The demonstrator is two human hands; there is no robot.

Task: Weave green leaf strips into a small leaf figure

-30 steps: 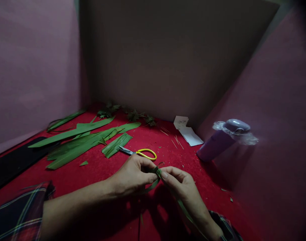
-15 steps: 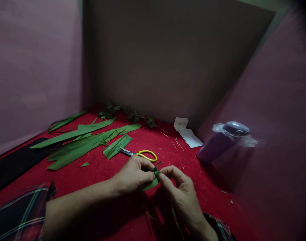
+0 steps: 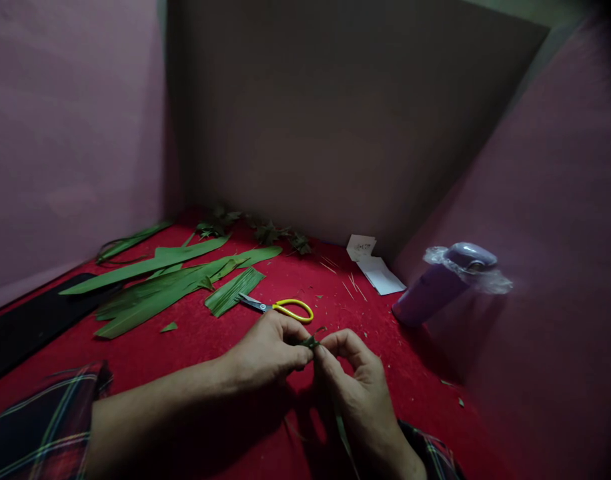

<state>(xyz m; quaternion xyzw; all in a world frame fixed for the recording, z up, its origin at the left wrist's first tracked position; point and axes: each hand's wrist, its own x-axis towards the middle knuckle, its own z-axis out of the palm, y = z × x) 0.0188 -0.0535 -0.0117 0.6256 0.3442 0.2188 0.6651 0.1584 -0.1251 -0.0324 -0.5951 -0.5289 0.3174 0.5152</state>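
Note:
My left hand (image 3: 270,347) pinches a small folded piece of green leaf (image 3: 310,343) between thumb and fingers. From the other side, my right hand (image 3: 355,373) grips the same piece at its right end, thumb against forefinger. A thin curled tip sticks up from the leaf. Below my right hand hangs a narrow green strip (image 3: 344,437); whether it joins the folded piece is hidden. Just beyond my left hand lie scissors (image 3: 280,307) with yellow handles, their blades resting by a cut leaf section (image 3: 234,291).
Long green leaves (image 3: 185,283) spread over the red cloth (image 3: 210,360) at left, beside a black board (image 3: 35,327). Leafy sprigs (image 3: 268,232) lie along the back wall. Thin sticks (image 3: 355,287), white paper (image 3: 380,275) and a purple bottle (image 3: 430,290) are at right.
The folded leaf has turned in my fingers, and its broad lower flap no longer shows. My right hand has shifted slightly left. Surrounding things stay put.

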